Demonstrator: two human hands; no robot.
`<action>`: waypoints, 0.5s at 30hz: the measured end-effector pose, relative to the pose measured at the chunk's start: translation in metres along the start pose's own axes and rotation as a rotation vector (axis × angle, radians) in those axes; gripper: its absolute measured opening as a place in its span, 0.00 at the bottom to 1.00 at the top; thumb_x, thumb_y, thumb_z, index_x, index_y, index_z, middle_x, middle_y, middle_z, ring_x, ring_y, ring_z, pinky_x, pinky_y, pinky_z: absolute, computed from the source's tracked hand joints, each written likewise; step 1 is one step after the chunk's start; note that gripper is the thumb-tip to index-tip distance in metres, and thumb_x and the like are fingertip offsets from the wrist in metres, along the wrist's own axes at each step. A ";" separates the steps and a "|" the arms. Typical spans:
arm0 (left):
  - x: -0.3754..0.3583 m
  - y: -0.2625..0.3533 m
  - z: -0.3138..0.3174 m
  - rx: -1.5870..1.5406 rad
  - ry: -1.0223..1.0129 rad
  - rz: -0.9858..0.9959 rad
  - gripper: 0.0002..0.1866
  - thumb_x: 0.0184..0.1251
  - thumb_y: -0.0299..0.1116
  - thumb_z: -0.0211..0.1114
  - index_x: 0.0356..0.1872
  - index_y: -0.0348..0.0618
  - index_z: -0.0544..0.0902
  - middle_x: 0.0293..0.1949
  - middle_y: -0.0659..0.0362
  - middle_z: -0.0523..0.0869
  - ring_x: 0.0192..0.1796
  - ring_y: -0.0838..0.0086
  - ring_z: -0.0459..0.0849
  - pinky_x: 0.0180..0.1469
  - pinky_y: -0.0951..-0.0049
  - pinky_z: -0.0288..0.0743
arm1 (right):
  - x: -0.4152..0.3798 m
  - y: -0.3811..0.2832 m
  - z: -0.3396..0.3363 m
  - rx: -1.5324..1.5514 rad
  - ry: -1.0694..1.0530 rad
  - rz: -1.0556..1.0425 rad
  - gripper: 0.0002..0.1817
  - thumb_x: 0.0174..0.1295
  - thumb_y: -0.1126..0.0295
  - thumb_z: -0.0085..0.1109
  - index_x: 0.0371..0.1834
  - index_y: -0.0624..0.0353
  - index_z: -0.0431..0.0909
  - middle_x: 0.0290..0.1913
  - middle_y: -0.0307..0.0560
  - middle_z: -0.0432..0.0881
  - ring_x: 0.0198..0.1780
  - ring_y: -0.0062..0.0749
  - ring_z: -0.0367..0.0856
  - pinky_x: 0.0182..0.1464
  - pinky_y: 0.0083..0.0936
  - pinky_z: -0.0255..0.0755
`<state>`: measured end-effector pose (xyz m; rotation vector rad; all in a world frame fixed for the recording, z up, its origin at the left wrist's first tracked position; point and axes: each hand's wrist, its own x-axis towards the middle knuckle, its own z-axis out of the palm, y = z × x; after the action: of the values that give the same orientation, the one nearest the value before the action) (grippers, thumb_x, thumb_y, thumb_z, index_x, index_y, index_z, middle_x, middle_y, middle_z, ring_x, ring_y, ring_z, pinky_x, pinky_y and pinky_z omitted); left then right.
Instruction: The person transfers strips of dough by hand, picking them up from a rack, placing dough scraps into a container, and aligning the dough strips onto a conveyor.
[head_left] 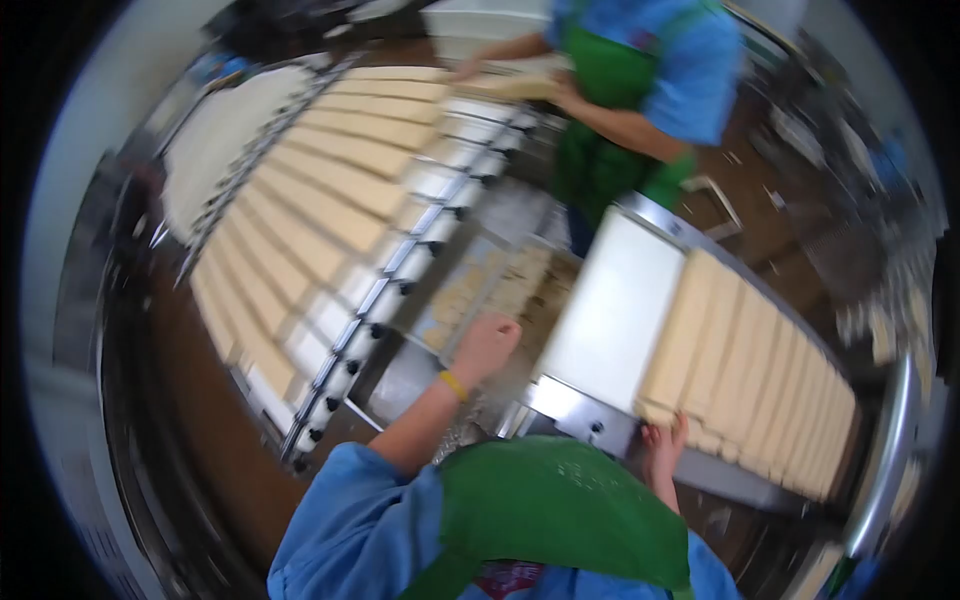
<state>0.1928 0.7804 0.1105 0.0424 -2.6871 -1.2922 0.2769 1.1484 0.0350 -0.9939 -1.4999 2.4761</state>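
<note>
My left hand (485,350), with a yellow wristband (454,385), is curled closed above a metal tray (525,285) of pale dough pieces. It is blurred, and whether anything is inside the fingers is hidden. My right hand (663,447) has its fingers apart at the near ends of the pale dough strips (740,370) on the right conveyor. The fingertips seem to touch the strip edge there. These strips lie side by side. A bare white belt (615,305) runs between them and the trays.
On the left, a wide conveyor carries long dough strips (330,180) behind a metal rail (372,295) with black knobs. Across from me, a co-worker in a green apron (610,75) holds a dough strip (505,88) with both hands. A metal bar (890,450) stands at right.
</note>
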 end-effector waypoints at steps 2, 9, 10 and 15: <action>0.010 0.015 0.021 -0.055 -0.055 0.037 0.07 0.61 0.32 0.64 0.33 0.38 0.83 0.34 0.52 0.84 0.37 0.63 0.82 0.39 0.69 0.76 | 0.005 -0.004 -0.006 -0.041 -0.081 0.012 0.36 0.65 0.76 0.51 0.74 0.56 0.46 0.38 0.50 0.78 0.32 0.29 0.78 0.36 0.23 0.75; 0.070 0.066 0.115 0.007 -0.313 0.184 0.06 0.59 0.29 0.65 0.32 0.38 0.83 0.33 0.52 0.83 0.37 0.63 0.82 0.40 0.67 0.76 | 0.010 -0.019 -0.003 -0.029 -0.159 0.177 0.40 0.65 0.77 0.48 0.76 0.48 0.38 0.42 0.56 0.80 0.37 0.33 0.82 0.37 0.25 0.77; 0.082 0.077 0.130 0.068 -0.333 0.234 0.05 0.58 0.28 0.64 0.32 0.38 0.83 0.34 0.52 0.83 0.40 0.61 0.82 0.43 0.65 0.76 | 0.010 -0.017 -0.002 -0.014 -0.189 0.171 0.40 0.66 0.77 0.49 0.76 0.49 0.37 0.42 0.56 0.80 0.38 0.33 0.82 0.39 0.25 0.77; 0.180 0.133 0.239 0.273 -0.344 0.690 0.11 0.56 0.30 0.64 0.39 0.36 0.81 0.41 0.50 0.83 0.48 0.56 0.79 0.52 0.60 0.72 | 0.015 -0.012 0.006 0.006 -0.372 0.132 0.45 0.63 0.79 0.54 0.76 0.61 0.31 0.43 0.53 0.80 0.44 0.30 0.80 0.50 0.24 0.73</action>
<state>-0.0167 1.0319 0.0908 -1.0555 -2.7130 -0.7619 0.2587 1.1562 0.0397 -0.6754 -1.5610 2.8829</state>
